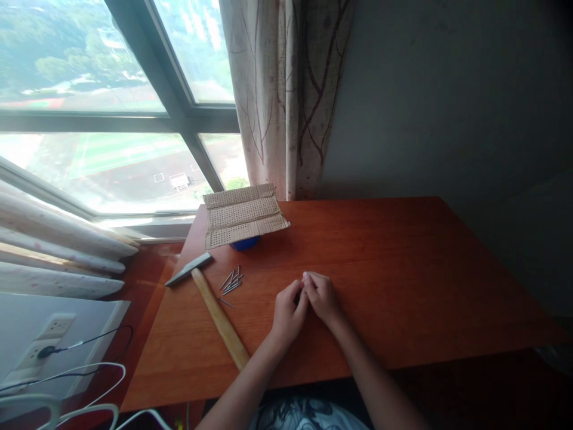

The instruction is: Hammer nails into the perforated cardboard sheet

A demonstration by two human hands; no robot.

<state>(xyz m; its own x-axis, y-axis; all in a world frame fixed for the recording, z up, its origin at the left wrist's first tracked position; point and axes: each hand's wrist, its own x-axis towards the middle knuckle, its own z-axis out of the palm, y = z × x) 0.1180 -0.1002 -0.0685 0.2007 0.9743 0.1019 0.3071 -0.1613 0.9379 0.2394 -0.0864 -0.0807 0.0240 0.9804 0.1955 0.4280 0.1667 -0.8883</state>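
My left hand (287,306) and my right hand (321,295) meet over the middle of the wooden table (358,251), their curled fingertips touching. Both are closed, and whatever may be between the fingers is hidden. To the left of my hands lies a small pile of steel nails (231,283), with one nail (226,303) a little apart. Farther left is a hammer (219,316) with a pale wooden handle and a grey metal head. The handle's near end passes behind my left forearm.
A perforated piece of cardboard (246,214) rests on a blue container (246,243) at the far left of the table. Beyond it are a window and a curtain (268,89). A wall socket (58,326) and white cables (102,388) are at lower left.
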